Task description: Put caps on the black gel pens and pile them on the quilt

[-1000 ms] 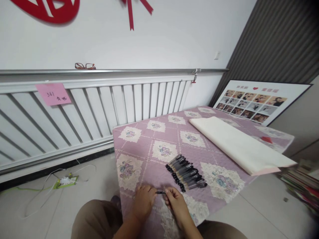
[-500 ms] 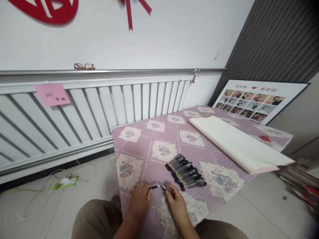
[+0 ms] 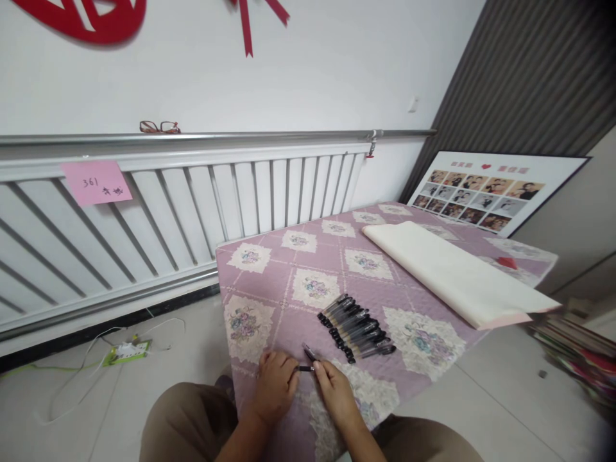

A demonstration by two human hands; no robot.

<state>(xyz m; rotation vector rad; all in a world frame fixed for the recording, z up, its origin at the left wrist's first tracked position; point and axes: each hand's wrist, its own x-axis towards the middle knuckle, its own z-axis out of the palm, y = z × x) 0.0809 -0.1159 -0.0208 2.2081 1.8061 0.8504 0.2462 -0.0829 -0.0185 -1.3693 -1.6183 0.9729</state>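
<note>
My left hand (image 3: 275, 386) and my right hand (image 3: 333, 393) meet at the near edge of a purple floral-patterned cloth (image 3: 289, 269). Both pinch small black pen parts: a short black piece (image 3: 305, 368) lies between the fingertips, and a thin pen part (image 3: 309, 352) sticks up and away from my right fingers. Just beyond my right hand, a row of several black pens (image 3: 356, 326) lies side by side on the cloth.
A folded cream sheet (image 3: 452, 273) lies on the cloth's right half. A white radiator (image 3: 168, 205) with a pink note (image 3: 96, 181) and glasses (image 3: 160, 126) runs behind. A photo board (image 3: 486, 192) leans at right. A power strip (image 3: 126, 351) lies on the floor at left.
The two hands have come closer together, with the pen parts between them. The thin part in my right fingers now points up and away. The row of pens has not moved.
</note>
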